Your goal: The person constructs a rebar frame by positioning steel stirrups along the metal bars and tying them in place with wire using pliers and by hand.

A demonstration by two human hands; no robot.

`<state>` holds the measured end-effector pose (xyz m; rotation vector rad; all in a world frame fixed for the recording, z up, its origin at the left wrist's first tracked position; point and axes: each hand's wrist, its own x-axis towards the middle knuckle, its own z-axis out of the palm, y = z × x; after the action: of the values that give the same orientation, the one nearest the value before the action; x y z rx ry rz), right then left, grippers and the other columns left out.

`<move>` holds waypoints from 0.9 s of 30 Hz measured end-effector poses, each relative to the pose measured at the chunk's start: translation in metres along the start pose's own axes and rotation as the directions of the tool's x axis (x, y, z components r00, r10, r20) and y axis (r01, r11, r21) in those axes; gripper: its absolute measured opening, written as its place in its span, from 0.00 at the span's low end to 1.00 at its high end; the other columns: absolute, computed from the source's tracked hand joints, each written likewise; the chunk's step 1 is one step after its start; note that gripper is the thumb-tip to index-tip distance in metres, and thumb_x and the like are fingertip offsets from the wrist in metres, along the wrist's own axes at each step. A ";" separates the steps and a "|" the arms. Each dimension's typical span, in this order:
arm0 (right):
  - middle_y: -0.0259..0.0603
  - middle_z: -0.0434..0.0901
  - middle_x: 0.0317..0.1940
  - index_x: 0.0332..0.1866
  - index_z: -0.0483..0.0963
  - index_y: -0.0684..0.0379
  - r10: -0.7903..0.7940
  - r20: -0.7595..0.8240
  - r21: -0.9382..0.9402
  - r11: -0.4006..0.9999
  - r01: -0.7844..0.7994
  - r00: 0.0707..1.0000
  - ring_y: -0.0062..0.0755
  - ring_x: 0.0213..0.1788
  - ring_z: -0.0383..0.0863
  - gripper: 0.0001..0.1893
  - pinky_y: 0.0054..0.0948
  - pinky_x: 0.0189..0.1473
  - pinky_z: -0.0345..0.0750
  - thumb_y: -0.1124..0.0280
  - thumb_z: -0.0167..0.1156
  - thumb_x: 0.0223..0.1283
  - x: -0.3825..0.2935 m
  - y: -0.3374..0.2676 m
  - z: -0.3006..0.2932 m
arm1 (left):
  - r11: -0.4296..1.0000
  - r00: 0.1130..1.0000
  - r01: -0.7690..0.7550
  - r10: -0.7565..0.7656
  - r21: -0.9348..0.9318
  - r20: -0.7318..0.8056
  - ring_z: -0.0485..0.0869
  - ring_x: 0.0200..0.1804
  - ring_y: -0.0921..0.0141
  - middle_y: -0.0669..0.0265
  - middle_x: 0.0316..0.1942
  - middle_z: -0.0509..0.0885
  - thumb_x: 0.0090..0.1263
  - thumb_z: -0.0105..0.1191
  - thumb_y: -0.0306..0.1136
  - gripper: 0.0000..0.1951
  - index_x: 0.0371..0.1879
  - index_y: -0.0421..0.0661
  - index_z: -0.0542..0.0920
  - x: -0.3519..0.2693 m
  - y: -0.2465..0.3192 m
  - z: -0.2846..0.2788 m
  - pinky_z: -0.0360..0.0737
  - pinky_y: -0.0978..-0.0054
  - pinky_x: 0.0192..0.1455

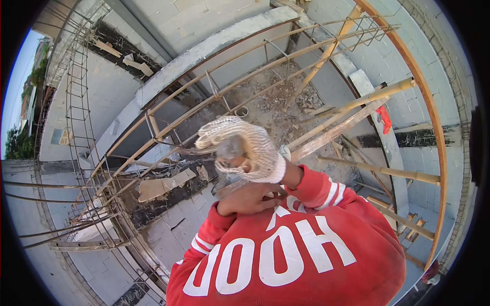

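Observation:
My right hand (245, 153), in a white knitted glove, is raised in front of my chest with its fingers curled around a grey object (231, 147). That object is blurred and mostly covered by the glove, so its kind is unclear. My bare left hand (249, 199) lies across the chest of my red sweatshirt (283, 260), its fingertips beside the right cuff. Whether the left fingers pinch anything cannot be seen. Beyond the glove runs a long rebar cage (218, 93) with stirrups, passing behind the hand.
An upright rebar cage (78, 111) stands at left. Bamboo poles (377, 168) and a curved-looking timber rail (432, 107) rise at right. Rubble (283, 88) covers the floor far below, between light block walls (226, 15). A red cloth or bag (384, 119) hangs by a ledge.

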<state>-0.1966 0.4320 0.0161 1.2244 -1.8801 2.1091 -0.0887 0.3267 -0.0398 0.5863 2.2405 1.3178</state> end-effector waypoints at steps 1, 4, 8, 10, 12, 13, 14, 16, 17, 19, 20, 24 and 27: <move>0.47 0.80 0.55 0.66 0.71 0.55 0.156 -0.183 0.072 0.987 -0.145 0.971 0.44 0.58 0.83 0.28 0.42 0.62 0.78 0.68 0.71 0.60 -0.040 0.016 -0.011 | 0.982 0.982 -0.108 0.130 -0.157 0.140 0.86 0.50 0.62 0.54 0.46 0.86 0.71 0.64 0.38 0.15 0.50 0.42 0.84 -0.003 0.010 -0.013 0.80 0.64 0.54; 0.38 0.78 0.45 0.64 0.69 0.55 0.416 -0.490 0.752 0.645 0.131 0.766 0.36 0.46 0.80 0.25 0.39 0.47 0.81 0.55 0.66 0.70 -0.011 -0.021 -0.062 | 0.955 0.985 -0.044 0.091 -0.295 0.146 0.85 0.42 0.65 0.58 0.39 0.86 0.71 0.63 0.33 0.10 0.45 0.41 0.84 -0.006 0.040 -0.055 0.81 0.69 0.46; 0.30 0.69 0.31 0.59 0.73 0.60 0.619 -0.290 0.950 0.279 0.141 0.730 0.21 0.27 0.69 0.19 0.25 0.30 0.70 0.57 0.60 0.73 -0.041 0.010 -0.155 | 0.995 0.852 0.034 -0.076 -0.090 -0.519 0.85 0.36 0.68 0.61 0.34 0.85 0.68 0.65 0.26 0.06 0.38 0.38 0.84 0.045 0.040 -0.074 0.81 0.71 0.43; 0.28 0.68 0.29 0.56 0.75 0.61 0.718 -0.178 0.983 0.162 0.087 0.673 0.18 0.23 0.66 0.15 0.21 0.26 0.68 0.64 0.58 0.72 -0.086 0.050 -0.190 | 0.997 0.793 0.074 -0.078 -0.032 -0.604 0.86 0.39 0.67 0.60 0.36 0.86 0.67 0.65 0.25 0.07 0.40 0.38 0.84 0.085 0.044 -0.083 0.82 0.71 0.44; 0.27 0.67 0.27 0.51 0.77 0.62 0.848 -0.128 0.984 0.173 -0.040 0.515 0.17 0.21 0.64 0.12 0.20 0.24 0.68 0.69 0.58 0.67 -0.129 0.077 -0.203 | 0.969 0.691 0.085 0.109 0.230 -0.715 0.85 0.52 0.59 0.52 0.50 0.85 0.66 0.68 0.31 0.19 0.53 0.36 0.82 0.126 0.040 -0.083 0.83 0.64 0.55; 0.27 0.68 0.27 0.51 0.76 0.62 0.830 -0.020 0.999 0.037 -0.020 0.557 0.17 0.21 0.65 0.12 0.20 0.25 0.69 0.70 0.58 0.66 -0.152 0.095 -0.204 | 0.968 0.702 0.083 0.113 0.238 -0.704 0.85 0.52 0.59 0.52 0.50 0.85 0.66 0.68 0.31 0.19 0.53 0.36 0.82 0.147 0.035 -0.085 0.83 0.64 0.55; 0.28 0.68 0.27 0.51 0.76 0.63 0.866 0.044 0.998 -0.021 -0.052 0.498 0.17 0.21 0.66 0.13 0.20 0.25 0.69 0.68 0.58 0.66 -0.165 0.099 -0.195 | 0.922 0.671 0.150 0.169 0.356 -0.722 0.82 0.59 0.55 0.47 0.57 0.81 0.64 0.70 0.37 0.29 0.60 0.34 0.77 0.163 0.028 -0.085 0.80 0.61 0.61; 0.28 0.69 0.27 0.52 0.76 0.63 0.892 0.109 0.994 -0.086 -0.071 0.439 0.17 0.21 0.68 0.14 0.20 0.25 0.69 0.67 0.59 0.66 -0.191 0.108 -0.172 | 0.854 0.650 0.220 0.232 0.471 -0.724 0.78 0.66 0.50 0.42 0.64 0.77 0.62 0.72 0.42 0.39 0.68 0.32 0.72 0.196 0.009 -0.091 0.77 0.57 0.67; 0.29 0.71 0.28 0.55 0.75 0.63 0.902 0.161 0.983 -0.111 -0.144 0.401 0.17 0.22 0.70 0.17 0.19 0.25 0.70 0.65 0.60 0.66 -0.206 0.114 -0.158 | 0.885 0.650 0.209 0.192 0.416 -0.736 0.75 0.68 0.49 0.39 0.66 0.74 0.60 0.73 0.46 0.46 0.71 0.29 0.66 0.208 -0.001 -0.096 0.74 0.56 0.69; 0.30 0.73 0.29 0.57 0.74 0.63 0.909 0.211 0.968 -0.142 -0.208 0.359 0.17 0.23 0.72 0.20 0.19 0.25 0.70 0.63 0.60 0.65 -0.217 0.105 -0.134 | 0.911 0.656 0.200 0.148 0.360 -0.740 0.73 0.71 0.47 0.36 0.68 0.72 0.57 0.74 0.50 0.54 0.75 0.27 0.59 0.229 -0.010 -0.106 0.71 0.56 0.72; 0.32 0.76 0.32 0.59 0.74 0.64 0.817 0.211 0.969 -0.248 -0.003 0.537 0.18 0.23 0.74 0.22 0.22 0.26 0.72 0.62 0.61 0.65 -0.216 0.095 -0.120 | 0.941 0.682 0.116 0.158 0.318 -0.714 0.76 0.66 0.45 0.37 0.65 0.75 0.56 0.74 0.48 0.52 0.72 0.29 0.60 0.236 -0.012 -0.111 0.73 0.55 0.68; 0.39 0.84 0.42 0.62 0.75 0.61 0.761 0.137 0.972 -0.227 0.063 0.634 0.30 0.33 0.83 0.23 0.34 0.38 0.82 0.61 0.61 0.65 -0.165 0.048 -0.132 | 0.991 0.731 0.092 -0.003 0.093 -0.683 0.82 0.56 0.45 0.40 0.58 0.80 0.54 0.76 0.48 0.54 0.72 0.32 0.56 0.252 -0.035 -0.116 0.78 0.53 0.61; 0.54 0.83 0.51 0.65 0.73 0.64 0.885 0.046 0.882 0.183 -0.435 0.464 0.44 0.53 0.85 0.26 0.40 0.58 0.82 0.62 0.61 0.65 -0.236 0.124 -0.179 | 0.963 0.781 0.098 0.082 0.251 -0.620 0.86 0.56 0.56 0.45 0.53 0.85 0.56 0.74 0.48 0.59 0.75 0.29 0.46 0.256 -0.044 -0.114 0.80 0.63 0.59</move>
<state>-0.1912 0.6594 -0.2107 -0.5754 -1.2265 3.5307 -0.3656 0.3772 -0.0764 0.2287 2.9991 1.3477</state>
